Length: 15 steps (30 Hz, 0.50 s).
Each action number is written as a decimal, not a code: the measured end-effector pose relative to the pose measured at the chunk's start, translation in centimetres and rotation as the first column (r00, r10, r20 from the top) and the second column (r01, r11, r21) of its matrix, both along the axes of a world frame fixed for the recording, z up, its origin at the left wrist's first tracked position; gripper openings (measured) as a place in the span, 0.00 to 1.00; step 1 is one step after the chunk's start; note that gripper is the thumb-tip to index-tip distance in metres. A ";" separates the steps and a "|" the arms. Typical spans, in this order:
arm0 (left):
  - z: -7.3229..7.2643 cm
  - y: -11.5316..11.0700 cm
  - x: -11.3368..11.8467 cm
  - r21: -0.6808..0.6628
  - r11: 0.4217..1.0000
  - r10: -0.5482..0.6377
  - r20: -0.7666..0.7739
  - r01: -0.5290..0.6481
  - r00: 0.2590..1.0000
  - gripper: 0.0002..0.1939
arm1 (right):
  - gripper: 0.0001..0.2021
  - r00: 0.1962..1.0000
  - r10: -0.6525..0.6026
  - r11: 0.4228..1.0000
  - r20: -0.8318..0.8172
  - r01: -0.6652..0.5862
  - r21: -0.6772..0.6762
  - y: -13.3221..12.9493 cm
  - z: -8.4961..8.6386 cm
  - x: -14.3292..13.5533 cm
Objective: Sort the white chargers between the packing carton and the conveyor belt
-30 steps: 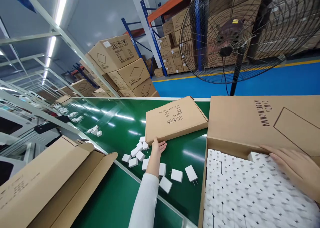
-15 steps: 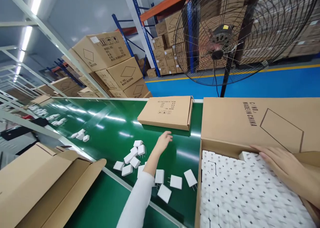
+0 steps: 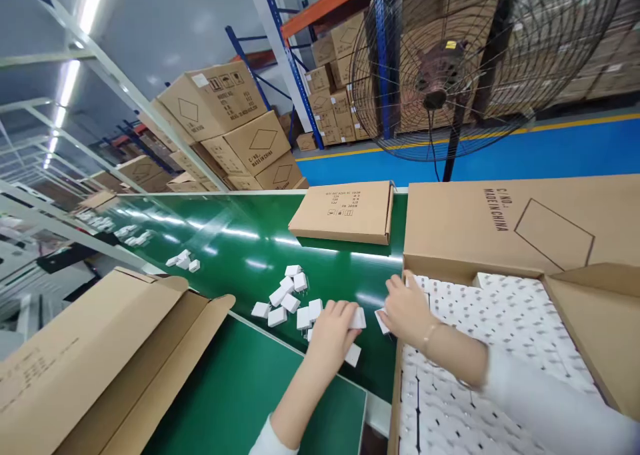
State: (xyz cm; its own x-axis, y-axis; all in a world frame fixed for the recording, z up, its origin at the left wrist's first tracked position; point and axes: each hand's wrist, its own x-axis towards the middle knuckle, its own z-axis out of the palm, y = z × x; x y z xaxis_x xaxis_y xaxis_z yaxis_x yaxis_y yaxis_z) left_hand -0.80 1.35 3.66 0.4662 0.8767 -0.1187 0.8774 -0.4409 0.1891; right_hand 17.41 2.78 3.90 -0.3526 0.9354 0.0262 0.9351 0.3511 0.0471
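My left hand (image 3: 333, 328) is over the green belt, its fingers closed around a white plug charger (image 3: 358, 318). Just right of it, my right hand (image 3: 407, 312) bends over the near-left wall of an open carton (image 3: 396, 402). Its thumb and fingers are on another white charger (image 3: 382, 321) at the belt's edge; the grip is partly hidden. Inside the carton, rows of white chargers (image 3: 490, 362) stand packed close together under my right forearm. More loose chargers (image 3: 290, 302) lie in a cluster left of my left hand, and one charger (image 3: 353, 355) sits beneath it.
A flat closed carton (image 3: 345, 212) lies on the belt (image 3: 235, 255) toward the back. Another open carton (image 3: 115, 348) stands at the near left. Behind the belt are a large fan (image 3: 440, 88), stacked boxes (image 3: 255, 142) and shelving. Further chargers (image 3: 184, 262) lie down the belt.
My left hand has come back toward me and closed on a charger. My right hand has left the carton's far right side and reached left to a charger on the belt.
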 end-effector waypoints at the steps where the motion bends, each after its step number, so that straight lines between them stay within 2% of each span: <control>1: 0.8 -0.2 -1.0 0.008 1.000 0.015 0.028 -0.015 0.999 0.18 | 0.12 1.000 -0.007 0.999 0.025 0.008 -0.033 0.0 -0.6 -1.5; 4: 2.1 -1.0 -3.5 -0.010 1.000 0.014 0.022 -0.014 1.000 0.18 | 0.09 0.998 -0.033 0.994 0.046 0.038 -0.098 0.1 -2.6 -3.7; 7: 1.4 -1.6 -3.8 -0.087 0.991 -0.101 -0.033 0.098 0.994 0.18 | 0.09 0.998 -0.052 0.992 0.021 0.054 -0.115 0.3 -3.4 -3.6; 11: -0.9 -1.3 -1.3 -0.215 0.930 -0.329 -0.132 0.297 0.935 0.17 | 0.15 0.998 -0.040 0.999 -0.057 0.039 -0.025 0.9 -2.3 -2.6; 15: -2.2 -0.8 0.9 -0.244 0.877 -0.470 -0.256 0.414 0.845 0.16 | 0.11 0.998 -0.005 0.995 -0.068 0.012 0.100 1.1 -0.6 -1.5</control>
State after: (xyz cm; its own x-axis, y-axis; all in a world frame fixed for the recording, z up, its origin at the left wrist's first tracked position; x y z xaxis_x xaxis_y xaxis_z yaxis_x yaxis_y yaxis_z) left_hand 0.08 0.57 1.47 0.7165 0.5379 -0.4441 0.6228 -0.7801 0.0599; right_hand 15.87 3.90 3.29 -0.3391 0.9297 0.1438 0.9402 0.3401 0.0182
